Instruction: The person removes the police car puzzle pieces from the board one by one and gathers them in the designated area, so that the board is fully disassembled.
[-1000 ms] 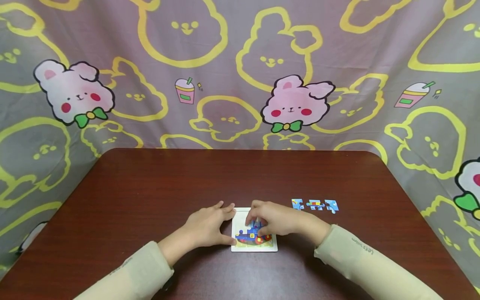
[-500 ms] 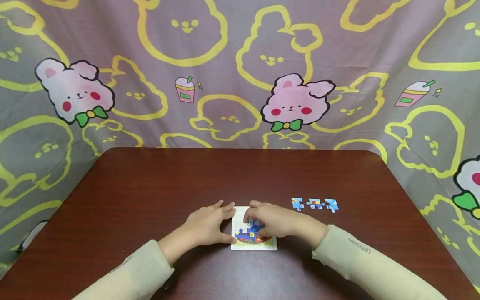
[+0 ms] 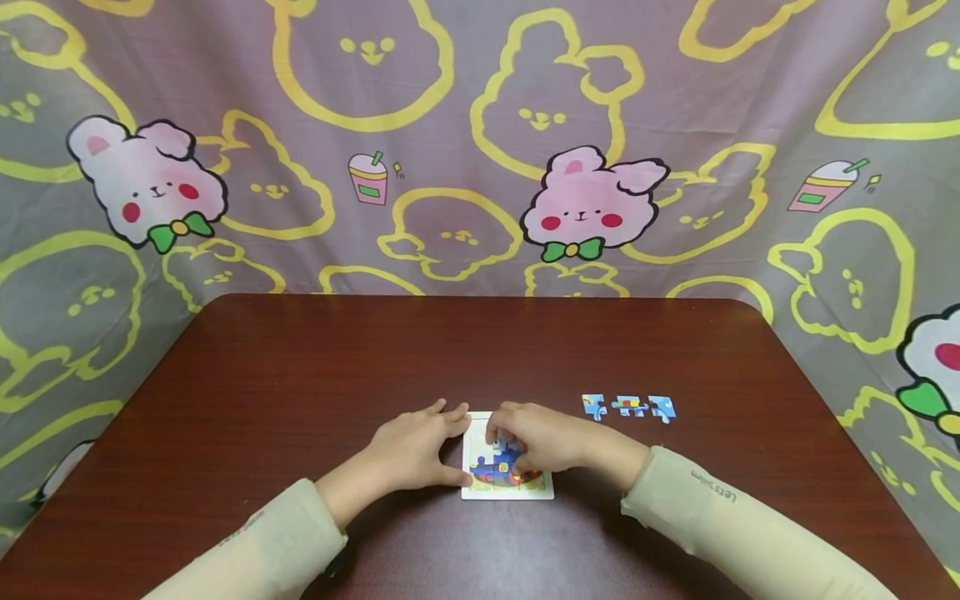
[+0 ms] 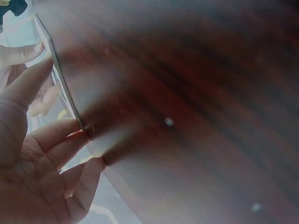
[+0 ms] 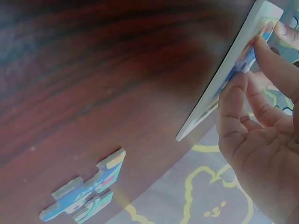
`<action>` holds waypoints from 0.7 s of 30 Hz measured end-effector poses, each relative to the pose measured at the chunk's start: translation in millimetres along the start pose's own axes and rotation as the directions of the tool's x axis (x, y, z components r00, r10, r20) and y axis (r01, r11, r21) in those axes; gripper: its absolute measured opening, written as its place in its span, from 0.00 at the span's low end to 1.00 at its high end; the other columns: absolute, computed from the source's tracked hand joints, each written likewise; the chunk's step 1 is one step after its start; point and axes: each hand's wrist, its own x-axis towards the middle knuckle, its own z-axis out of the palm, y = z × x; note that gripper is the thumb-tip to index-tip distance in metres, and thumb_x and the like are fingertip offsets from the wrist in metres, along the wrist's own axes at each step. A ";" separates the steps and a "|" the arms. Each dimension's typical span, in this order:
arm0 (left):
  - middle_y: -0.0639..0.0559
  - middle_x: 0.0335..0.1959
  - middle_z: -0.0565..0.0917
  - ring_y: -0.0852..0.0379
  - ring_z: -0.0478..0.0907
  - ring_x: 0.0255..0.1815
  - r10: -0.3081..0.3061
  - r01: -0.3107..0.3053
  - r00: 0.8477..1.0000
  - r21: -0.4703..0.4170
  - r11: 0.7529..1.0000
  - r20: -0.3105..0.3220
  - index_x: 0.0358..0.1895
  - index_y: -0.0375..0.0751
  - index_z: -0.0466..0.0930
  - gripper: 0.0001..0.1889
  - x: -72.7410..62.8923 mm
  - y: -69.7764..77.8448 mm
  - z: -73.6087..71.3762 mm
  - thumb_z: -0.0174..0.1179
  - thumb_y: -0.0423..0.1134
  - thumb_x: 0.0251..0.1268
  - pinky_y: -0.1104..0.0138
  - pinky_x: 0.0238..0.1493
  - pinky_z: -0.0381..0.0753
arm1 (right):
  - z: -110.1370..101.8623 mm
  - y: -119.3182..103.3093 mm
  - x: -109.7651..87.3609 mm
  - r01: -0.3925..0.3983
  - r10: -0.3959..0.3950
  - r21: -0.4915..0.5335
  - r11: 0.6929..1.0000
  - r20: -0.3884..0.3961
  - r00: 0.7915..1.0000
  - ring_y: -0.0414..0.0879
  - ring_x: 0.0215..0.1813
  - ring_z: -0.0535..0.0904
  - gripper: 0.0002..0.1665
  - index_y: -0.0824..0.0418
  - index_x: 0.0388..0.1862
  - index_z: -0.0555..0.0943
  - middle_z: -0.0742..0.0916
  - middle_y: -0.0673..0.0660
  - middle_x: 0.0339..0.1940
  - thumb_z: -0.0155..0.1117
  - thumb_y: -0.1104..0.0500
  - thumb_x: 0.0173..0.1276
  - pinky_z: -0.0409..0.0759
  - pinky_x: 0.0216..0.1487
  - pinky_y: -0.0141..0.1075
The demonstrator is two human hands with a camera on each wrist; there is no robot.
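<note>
A small white-framed jigsaw puzzle (image 3: pixel 474 493) lies near the table's front, showing a blue train with red wheels. My left hand (image 3: pixel 411 450) is spread along its left side, thumb at the lower left and a forefinger near the upper corner, with the other fingers on the table. Over the right half, my right hand (image 3: pixel 551 435) has curled fingers around a light-blue puzzle piece (image 3: pixel 498 447), partly hidden beneath them. In the right wrist view, the thumb and fingertips touch the puzzle's face. The picture's upper left shows pale backing.
Three loose blue puzzle pieces lie in a row to the right: a left one (image 3: pixel 592 405), a middle one (image 3: pixel 628 406) and a right one (image 3: pixel 663 407). The brown table (image 3: pixel 337 358) meets a cartoon-printed curtain (image 3: pixel 450 150) behind.
My right hand has shifted slightly left over the puzzle, and its fingers have drawn in a little around the piece. My left hand stays at the frame. The loose pieces have not moved.
</note>
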 end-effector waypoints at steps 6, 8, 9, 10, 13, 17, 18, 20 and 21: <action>0.52 0.74 0.69 0.42 0.63 0.77 -0.001 0.001 1.000 -0.006 1.000 -0.001 0.69 0.53 0.74 0.43 -1.2 0.6 -0.5 0.71 0.65 0.49 0.42 0.46 0.82 | 2.6 -0.7 -3.1 -0.024 0.025 0.038 0.999 -0.031 0.999 0.39 0.33 0.74 0.23 0.57 0.47 0.78 0.75 0.52 0.42 0.75 0.70 0.54 0.74 0.39 0.29; 0.52 0.74 0.69 0.42 0.63 0.77 0.000 0.000 1.000 -0.008 1.000 -0.001 0.69 0.53 0.74 0.43 -1.5 0.8 -0.4 0.72 0.65 0.49 0.41 0.47 0.81 | 3.6 -1.1 -4.2 -0.025 0.028 0.050 0.998 -0.046 0.999 0.40 0.32 0.74 0.24 0.57 0.47 0.78 0.75 0.53 0.43 0.75 0.71 0.53 0.74 0.38 0.29; 0.52 0.74 0.69 0.42 0.63 0.77 0.001 -0.001 1.000 -0.010 1.000 -0.002 0.69 0.53 0.74 0.42 -1.7 0.9 -0.3 0.72 0.65 0.49 0.41 0.47 0.81 | 4.0 -1.2 -4.5 -0.024 0.027 0.052 0.998 -0.051 0.998 0.40 0.32 0.74 0.24 0.57 0.47 0.78 0.74 0.53 0.43 0.75 0.71 0.53 0.74 0.38 0.29; 0.52 0.74 0.69 0.42 0.63 0.77 0.002 -0.002 1.000 -0.010 1.000 -0.002 0.69 0.52 0.74 0.42 -1.8 0.9 -0.3 0.72 0.65 0.49 0.41 0.48 0.81 | 4.3 -1.3 -4.7 -0.022 0.025 0.053 0.998 -0.056 0.998 0.40 0.32 0.74 0.24 0.57 0.47 0.78 0.74 0.53 0.43 0.75 0.71 0.52 0.74 0.37 0.29; 0.51 0.74 0.69 0.42 0.63 0.77 0.004 -0.004 1.000 -0.014 1.000 -0.003 0.69 0.52 0.74 0.42 -2.2 1.1 0.1 0.71 0.64 0.49 0.41 0.49 0.81 | 4.7 -1.0 -4.3 -0.025 0.028 0.052 0.998 -0.056 0.998 0.39 0.32 0.74 0.24 0.57 0.46 0.78 0.75 0.53 0.42 0.75 0.71 0.53 0.73 0.37 0.29; 0.51 0.74 0.69 0.41 0.62 0.77 0.006 -0.006 1.000 -0.017 1.000 -0.002 0.69 0.52 0.74 0.42 -2.5 1.3 0.8 0.71 0.64 0.50 0.40 0.52 0.80 | 5.4 0.9 -4.3 -0.030 0.034 0.074 0.997 -0.048 0.998 0.39 0.32 0.74 0.23 0.56 0.47 0.78 0.75 0.51 0.42 0.75 0.70 0.54 0.74 0.36 0.29; 0.51 0.74 0.69 0.41 0.63 0.77 0.006 -0.007 1.000 -0.016 1.000 -0.002 0.69 0.51 0.74 0.42 -2.5 1.3 1.0 0.71 0.64 0.50 0.40 0.52 0.79 | 5.6 1.5 -4.4 -0.030 0.034 0.083 0.996 -0.047 0.998 0.38 0.32 0.74 0.23 0.56 0.47 0.78 0.75 0.51 0.42 0.75 0.70 0.55 0.74 0.36 0.28; 0.51 0.74 0.69 0.41 0.63 0.77 0.008 -0.008 1.000 -0.014 1.000 -0.004 0.69 0.51 0.74 0.42 -2.5 1.3 1.1 0.71 0.64 0.50 0.40 0.52 0.80 | 5.8 2.7 -4.7 -0.025 0.030 0.101 0.995 -0.048 0.998 0.39 0.32 0.74 0.23 0.57 0.47 0.79 0.75 0.52 0.42 0.75 0.70 0.55 0.74 0.36 0.28; 0.51 0.74 0.69 0.41 0.63 0.77 0.009 -0.010 1.000 -0.012 1.000 -0.006 0.69 0.51 0.74 0.42 -2.4 1.2 1.1 0.71 0.64 0.50 0.40 0.52 0.80 | 6.0 3.2 -4.9 -0.022 0.027 0.106 0.994 -0.049 0.998 0.39 0.32 0.73 0.23 0.57 0.48 0.79 0.75 0.52 0.42 0.75 0.70 0.55 0.73 0.36 0.28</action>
